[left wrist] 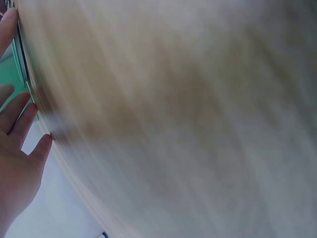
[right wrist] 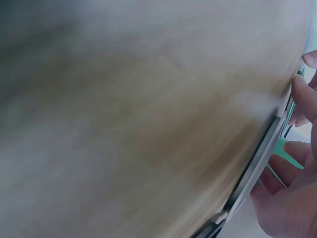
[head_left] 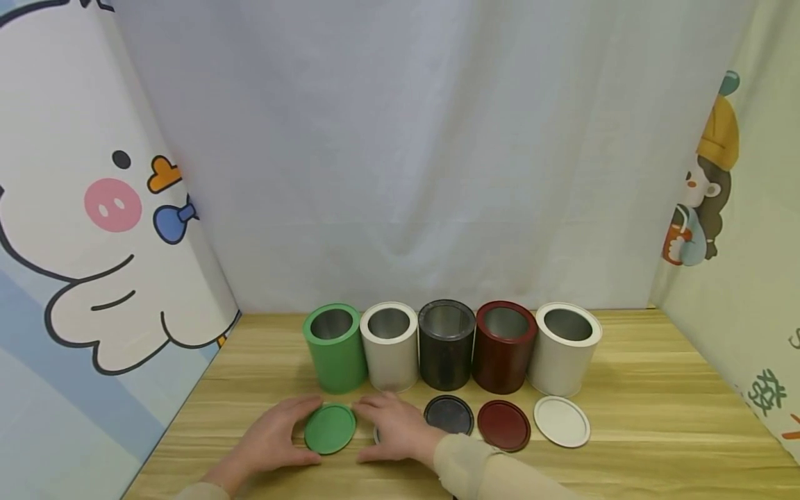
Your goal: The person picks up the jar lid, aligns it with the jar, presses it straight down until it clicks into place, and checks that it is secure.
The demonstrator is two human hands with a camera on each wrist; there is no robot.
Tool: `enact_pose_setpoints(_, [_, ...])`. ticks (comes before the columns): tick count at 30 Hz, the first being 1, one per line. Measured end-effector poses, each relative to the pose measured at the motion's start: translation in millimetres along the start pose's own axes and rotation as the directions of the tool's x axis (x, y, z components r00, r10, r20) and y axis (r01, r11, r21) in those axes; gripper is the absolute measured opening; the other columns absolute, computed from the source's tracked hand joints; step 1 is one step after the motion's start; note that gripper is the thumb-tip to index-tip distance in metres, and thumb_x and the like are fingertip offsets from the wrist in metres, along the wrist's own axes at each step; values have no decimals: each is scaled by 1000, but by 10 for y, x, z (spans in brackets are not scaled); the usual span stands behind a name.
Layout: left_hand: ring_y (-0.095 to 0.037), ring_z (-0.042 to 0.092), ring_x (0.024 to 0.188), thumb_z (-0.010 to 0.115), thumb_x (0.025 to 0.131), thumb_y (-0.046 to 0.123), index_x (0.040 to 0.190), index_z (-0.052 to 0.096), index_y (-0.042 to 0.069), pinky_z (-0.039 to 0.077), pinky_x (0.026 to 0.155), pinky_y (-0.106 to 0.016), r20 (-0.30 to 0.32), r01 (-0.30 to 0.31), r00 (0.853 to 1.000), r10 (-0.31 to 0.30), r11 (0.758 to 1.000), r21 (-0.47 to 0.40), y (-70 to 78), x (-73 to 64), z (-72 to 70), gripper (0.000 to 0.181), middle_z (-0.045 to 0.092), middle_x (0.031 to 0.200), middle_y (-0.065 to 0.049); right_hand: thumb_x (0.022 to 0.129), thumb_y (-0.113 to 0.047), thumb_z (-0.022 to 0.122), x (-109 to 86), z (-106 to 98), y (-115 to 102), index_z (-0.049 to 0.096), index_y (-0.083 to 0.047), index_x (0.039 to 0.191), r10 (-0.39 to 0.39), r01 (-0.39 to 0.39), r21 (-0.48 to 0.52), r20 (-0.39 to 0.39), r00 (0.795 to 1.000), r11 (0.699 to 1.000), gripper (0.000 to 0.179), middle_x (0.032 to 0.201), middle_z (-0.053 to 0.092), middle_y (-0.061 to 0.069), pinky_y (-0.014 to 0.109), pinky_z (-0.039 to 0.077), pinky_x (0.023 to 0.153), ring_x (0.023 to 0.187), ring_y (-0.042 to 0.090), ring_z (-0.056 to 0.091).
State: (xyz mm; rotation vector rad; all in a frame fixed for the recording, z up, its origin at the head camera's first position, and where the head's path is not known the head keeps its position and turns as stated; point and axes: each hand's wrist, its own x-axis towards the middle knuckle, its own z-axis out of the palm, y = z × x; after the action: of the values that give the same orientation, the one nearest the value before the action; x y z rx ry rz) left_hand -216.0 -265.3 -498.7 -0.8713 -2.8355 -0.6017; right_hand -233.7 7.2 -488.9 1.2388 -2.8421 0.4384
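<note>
A round green lid lies flat on the wooden table between my two hands. My left hand curves loosely around its left side, fingertips at the far edge and thumb at the near edge. To its right, my right hand rests with thumb and fingers spread, covering most of a pale lid. Neither hand grips anything. In the left wrist view the left hand shows its fingers extended at the table surface. The right wrist view has the right hand beside the pale lid's edge.
Behind the lids stand a green can, a white can, a black can, a dark red can and another white can, all uncovered. In front lie a black lid, a red lid and a white lid.
</note>
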Motion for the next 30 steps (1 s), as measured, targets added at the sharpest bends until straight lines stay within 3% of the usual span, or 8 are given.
enact_pose_setpoints(20, [-33, 60, 115, 84, 76, 48, 129, 63, -3, 48, 96, -53, -6, -76, 997, 76, 997, -34, -55, 2, 10, 76, 65, 127, -13, 82, -53, 77, 91, 80, -22, 62, -13, 135, -27, 26, -40, -31, 999, 999, 69, 134, 60, -1, 23, 46, 97, 120, 16, 50])
enact_pose_setpoints(30, [-31, 61, 114, 81, 78, 52, 129, 65, 2, 50, 95, -52, 25, -57, 998, 59, 997, -49, -76, 11, 5, 74, 66, 126, -10, 83, -42, 79, 81, 76, -93, 65, -7, 131, -86, 85, -18, -88, 992, 996, 61, 128, 64, 4, 23, 42, 101, 119, 18, 55])
